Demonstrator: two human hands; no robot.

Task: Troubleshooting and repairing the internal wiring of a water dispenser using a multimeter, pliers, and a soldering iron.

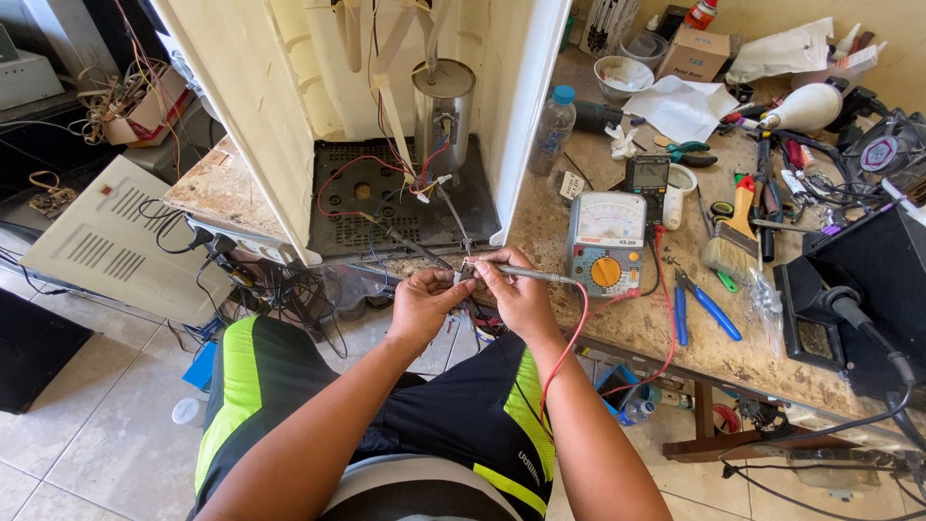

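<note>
Red-leaded test probe (526, 275) is pinched in the right hand (516, 294), tip aimed at a small part, apparently a wire end, gripped by the left hand (422, 304) beside the analogue multimeter (606, 243) on the bench (733, 352).

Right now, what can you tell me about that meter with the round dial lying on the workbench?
The meter is a grey, boxy analogue tester lying face up on the speckled workbench, right of the opened white appliance. Its upper half is a pale scale window, its lower half holds an orange round selector knob. A red lead runs from near it to the probe in the right hand. A small dark meter lies just behind it.
</note>
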